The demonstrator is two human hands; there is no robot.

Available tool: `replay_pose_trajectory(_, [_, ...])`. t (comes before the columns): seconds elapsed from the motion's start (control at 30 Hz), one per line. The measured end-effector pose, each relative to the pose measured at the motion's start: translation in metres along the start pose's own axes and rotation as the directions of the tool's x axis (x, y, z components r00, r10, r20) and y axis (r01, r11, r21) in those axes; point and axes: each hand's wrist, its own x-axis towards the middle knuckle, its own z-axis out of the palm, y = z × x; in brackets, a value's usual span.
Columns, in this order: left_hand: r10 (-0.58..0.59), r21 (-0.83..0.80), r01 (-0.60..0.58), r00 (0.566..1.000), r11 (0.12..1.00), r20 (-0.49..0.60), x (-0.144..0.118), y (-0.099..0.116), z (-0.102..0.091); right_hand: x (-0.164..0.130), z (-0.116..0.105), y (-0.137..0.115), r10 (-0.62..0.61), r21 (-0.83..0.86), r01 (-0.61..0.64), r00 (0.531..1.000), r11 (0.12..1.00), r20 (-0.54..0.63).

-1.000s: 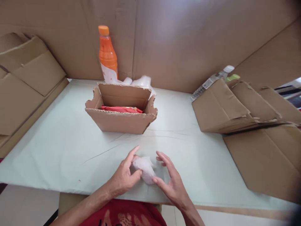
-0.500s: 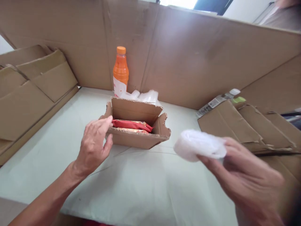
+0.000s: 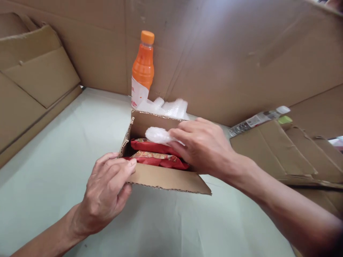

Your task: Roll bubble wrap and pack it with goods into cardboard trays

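A small open cardboard box (image 3: 166, 178) stands on the pale green table (image 3: 53, 150). Red packets (image 3: 158, 154) lie inside it. My right hand (image 3: 203, 146) is over the box's opening and holds a white wad of bubble wrap (image 3: 158, 135) just above the packets. At the near left corner of the box my left hand (image 3: 107, 189) grips the rim, with its fingertips on the edge.
An orange drink bottle (image 3: 142, 71) stands behind the box, with loose bubble wrap (image 3: 171, 107) at its foot. A clear bottle (image 3: 259, 119) lies on flattened cardboard (image 3: 289, 153) at the right. Cardboard sheets (image 3: 34, 78) lean at the left, and a cardboard wall runs along the back.
My right hand carried the bubble wrap wad from the near table up and over into the box opening. My left hand left the wad and took hold of the box's near left corner.
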Motion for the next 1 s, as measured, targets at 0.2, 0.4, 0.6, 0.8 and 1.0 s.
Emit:
replay_pose_trajectory(0.2, [0.017, -0.013, -0.018, 1.000, 1.000, -0.016, 0.003, 0.001, 0.002, 0.066, 0.024, -0.031, -0.039, 0.026, 0.030, 0.855, 0.999, 0.517])
replay_pose_trajectory(0.4, [-0.113, 0.022, 0.119, 0.977, 0.993, -0.182, -0.009, -0.002, -0.009, 0.009, -0.011, 0.006, 0.143, 0.195, -0.189, 0.963, 0.963, 0.228])
replay_pose_trajectory(0.6, [-0.581, -0.122, 0.577, 0.814, 0.807, 0.010, -0.042, -0.007, -0.016, -0.143, 0.016, 0.005, 0.705, 0.533, -0.588, 0.709, 0.609, -0.024])
replay_pose_trajectory(0.8, [-0.705, -0.284, 0.730, 0.680, 0.622, 0.204, -0.053, -0.023, 0.022, -0.129, 0.099, -0.060, 0.676, 0.723, -0.576, 0.707, 0.381, 0.207])
replay_pose_trajectory(1.0, [-0.672, -0.406, 0.681, 0.715, 0.609, 0.193, -0.055, 0.008, 0.070, -0.130, 0.108, -0.043, 0.794, 0.748, -0.637, 0.547, 0.187, 0.267])
